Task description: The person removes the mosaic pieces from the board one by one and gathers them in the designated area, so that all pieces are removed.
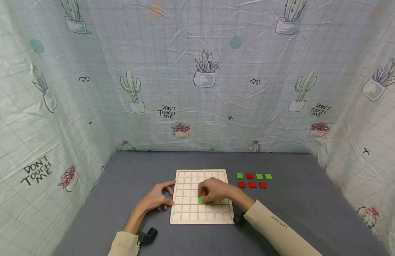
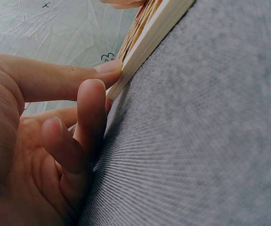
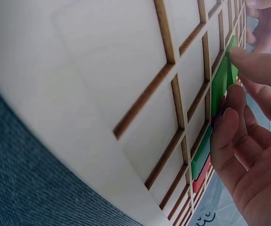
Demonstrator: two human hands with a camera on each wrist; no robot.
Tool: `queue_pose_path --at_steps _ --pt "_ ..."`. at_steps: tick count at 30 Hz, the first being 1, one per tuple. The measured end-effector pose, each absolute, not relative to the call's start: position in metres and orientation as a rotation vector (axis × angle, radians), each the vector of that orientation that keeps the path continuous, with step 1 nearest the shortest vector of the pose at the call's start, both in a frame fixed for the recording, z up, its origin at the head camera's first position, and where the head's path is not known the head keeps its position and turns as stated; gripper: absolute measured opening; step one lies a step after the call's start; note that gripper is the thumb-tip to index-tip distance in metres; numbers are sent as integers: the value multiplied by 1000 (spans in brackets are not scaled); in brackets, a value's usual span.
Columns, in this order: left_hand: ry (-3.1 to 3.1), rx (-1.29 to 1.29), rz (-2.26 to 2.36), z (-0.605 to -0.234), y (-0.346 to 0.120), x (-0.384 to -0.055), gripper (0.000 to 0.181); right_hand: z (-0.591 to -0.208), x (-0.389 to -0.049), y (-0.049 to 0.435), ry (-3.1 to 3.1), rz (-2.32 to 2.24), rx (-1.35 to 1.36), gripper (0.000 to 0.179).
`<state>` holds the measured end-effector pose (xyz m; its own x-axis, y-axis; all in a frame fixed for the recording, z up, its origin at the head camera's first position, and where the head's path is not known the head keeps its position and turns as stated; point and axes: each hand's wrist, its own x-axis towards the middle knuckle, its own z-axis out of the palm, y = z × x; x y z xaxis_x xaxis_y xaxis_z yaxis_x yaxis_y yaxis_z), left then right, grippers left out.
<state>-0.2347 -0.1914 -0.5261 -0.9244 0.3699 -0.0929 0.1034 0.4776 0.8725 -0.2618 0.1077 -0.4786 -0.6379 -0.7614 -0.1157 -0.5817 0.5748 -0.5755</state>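
A pale wooden grid board (image 1: 184, 217) lies on the table, its square cells divided by thin ridges. My right hand (image 1: 213, 188) is over the middle of the board. Its thumb and a finger pinch a green square tile (image 3: 233, 59), which stands tilted at the cells. Close to it a green tile (image 3: 218, 89) lies in the grid, with another green tile (image 3: 201, 153) and a red tile (image 3: 202, 180) farther along, partly hidden by the fingers. My left hand (image 1: 156, 197) touches the board's left edge with thumb and index fingertip, the other fingers loosely bent.
Right of the board, loose tiles lie in two rows on the grey table (image 1: 280, 220): green ones such as this green tile (image 1: 240, 176) and several red ones, such as this red tile (image 1: 263, 185). A cactus-print curtain (image 1: 204, 117) encloses the back and sides.
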Motion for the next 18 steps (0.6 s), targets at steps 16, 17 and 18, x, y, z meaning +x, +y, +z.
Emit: queue_pose_path --at_steps 16,17,18 --pt "2461 413 1442 -530 -192 -236 86 -474 -261 108 2450 -717 -1139 12" --pt "2462 417 1442 -530 -192 -236 86 -475 -261 108 2448 -722 -1137 13" --pt "2461 419 1443 -530 -192 -236 86 -475 -261 108 2445 -726 -1132 13"
